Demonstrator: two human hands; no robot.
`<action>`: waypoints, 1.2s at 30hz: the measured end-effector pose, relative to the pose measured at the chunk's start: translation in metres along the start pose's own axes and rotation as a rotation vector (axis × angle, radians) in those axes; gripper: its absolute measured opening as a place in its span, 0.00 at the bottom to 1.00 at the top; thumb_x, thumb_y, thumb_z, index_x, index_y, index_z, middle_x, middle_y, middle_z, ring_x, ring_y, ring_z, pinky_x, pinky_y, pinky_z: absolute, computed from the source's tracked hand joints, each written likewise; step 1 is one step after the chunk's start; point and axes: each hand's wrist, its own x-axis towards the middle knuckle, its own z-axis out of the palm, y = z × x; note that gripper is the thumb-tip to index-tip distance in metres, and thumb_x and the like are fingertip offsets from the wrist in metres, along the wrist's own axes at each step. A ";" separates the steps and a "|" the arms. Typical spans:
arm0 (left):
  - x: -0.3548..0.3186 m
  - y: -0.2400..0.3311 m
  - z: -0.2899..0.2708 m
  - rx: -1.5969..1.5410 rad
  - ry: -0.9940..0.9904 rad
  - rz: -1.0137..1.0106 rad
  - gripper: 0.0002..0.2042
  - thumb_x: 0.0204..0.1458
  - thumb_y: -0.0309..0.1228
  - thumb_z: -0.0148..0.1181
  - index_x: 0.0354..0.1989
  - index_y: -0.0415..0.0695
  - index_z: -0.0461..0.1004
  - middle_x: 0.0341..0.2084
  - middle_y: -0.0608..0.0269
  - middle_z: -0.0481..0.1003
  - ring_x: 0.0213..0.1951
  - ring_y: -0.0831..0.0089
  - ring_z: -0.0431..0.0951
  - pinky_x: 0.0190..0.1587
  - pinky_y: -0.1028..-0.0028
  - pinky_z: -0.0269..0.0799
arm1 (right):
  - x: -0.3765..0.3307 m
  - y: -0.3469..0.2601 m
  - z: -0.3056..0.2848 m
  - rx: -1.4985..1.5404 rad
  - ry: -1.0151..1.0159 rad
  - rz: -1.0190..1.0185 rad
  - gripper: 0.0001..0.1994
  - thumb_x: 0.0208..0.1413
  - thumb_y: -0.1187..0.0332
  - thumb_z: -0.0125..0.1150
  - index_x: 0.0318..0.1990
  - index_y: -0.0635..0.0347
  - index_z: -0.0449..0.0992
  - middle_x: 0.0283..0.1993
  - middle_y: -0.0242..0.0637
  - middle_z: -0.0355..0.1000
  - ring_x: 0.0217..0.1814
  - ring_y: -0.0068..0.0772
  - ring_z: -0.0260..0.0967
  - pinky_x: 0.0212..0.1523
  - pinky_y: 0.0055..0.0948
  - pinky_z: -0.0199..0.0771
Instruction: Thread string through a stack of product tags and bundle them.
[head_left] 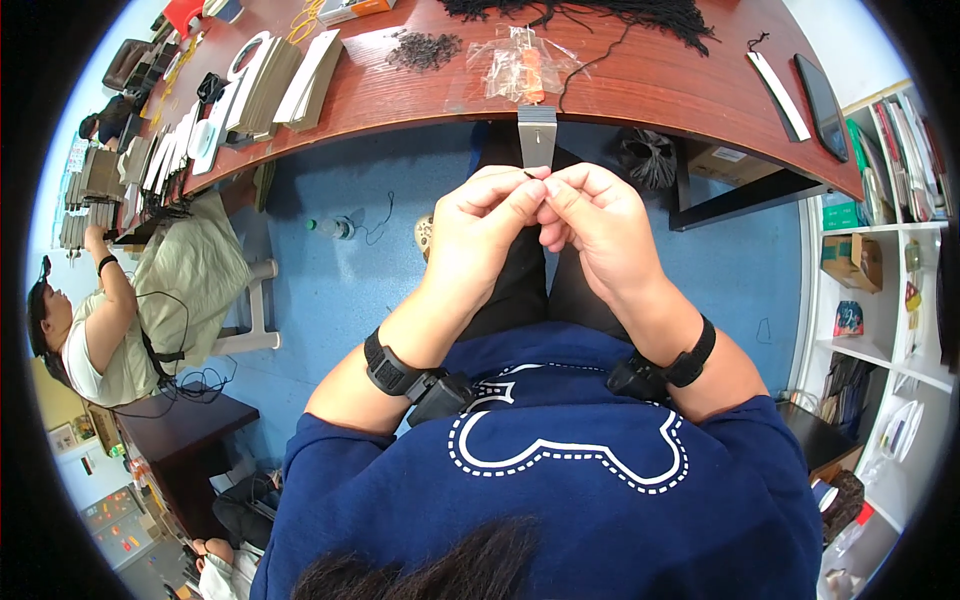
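My left hand and my right hand meet fingertip to fingertip just in front of the table edge, both closed in a pinch. Between their thumbs and index fingers shows a tiny dark piece, too small to name. Right beyond the fingers is a grey stack of cards, its far end by the table edge; what supports it is hidden. On the table behind it lie clear plastic bags with an orange strip.
The reddish-brown table carries a pile of small black bits, black cords, stacked cards and a phone. A person works at left. White shelves stand at right; a bottle lies on the floor.
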 end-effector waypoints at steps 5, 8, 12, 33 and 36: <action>0.002 -0.002 -0.003 -0.053 0.018 -0.001 0.06 0.53 0.25 0.58 0.36 0.36 0.76 0.32 0.64 0.75 0.32 0.79 0.74 0.38 0.80 0.72 | 0.003 0.000 -0.003 0.006 -0.026 0.123 0.08 0.58 0.68 0.54 0.36 0.64 0.72 0.28 0.35 0.72 0.24 0.20 0.68 0.26 0.17 0.69; 0.005 -0.005 -0.007 0.051 0.034 -0.023 0.05 0.55 0.25 0.55 0.36 0.36 0.75 0.30 0.67 0.74 0.32 0.80 0.73 0.37 0.81 0.70 | 0.003 0.001 -0.004 -0.128 -0.040 0.178 0.07 0.57 0.68 0.55 0.33 0.63 0.72 0.26 0.32 0.71 0.24 0.19 0.68 0.25 0.19 0.68; 0.011 0.002 -0.016 0.430 0.020 0.101 0.04 0.53 0.25 0.57 0.33 0.37 0.75 0.28 0.69 0.74 0.30 0.82 0.72 0.34 0.82 0.69 | -0.001 -0.012 -0.008 -0.974 -0.163 -0.303 0.05 0.50 0.72 0.58 0.28 0.64 0.71 0.26 0.38 0.70 0.25 0.34 0.69 0.27 0.29 0.67; 0.013 0.031 -0.033 0.455 -0.509 -0.317 0.03 0.49 0.25 0.61 0.27 0.38 0.76 0.23 0.69 0.76 0.28 0.84 0.73 0.33 0.83 0.68 | 0.013 -0.015 -0.027 -0.660 -0.406 -0.306 0.05 0.42 0.75 0.67 0.29 0.57 0.81 0.25 0.25 0.64 0.27 0.17 0.60 0.29 0.17 0.61; 0.014 0.034 -0.033 0.531 -0.542 -0.357 0.04 0.49 0.26 0.62 0.26 0.39 0.76 0.22 0.69 0.76 0.27 0.84 0.73 0.32 0.83 0.68 | 0.010 -0.013 -0.024 -0.600 -0.400 -0.119 0.04 0.42 0.76 0.66 0.28 0.58 0.80 0.25 0.25 0.64 0.27 0.15 0.59 0.27 0.17 0.60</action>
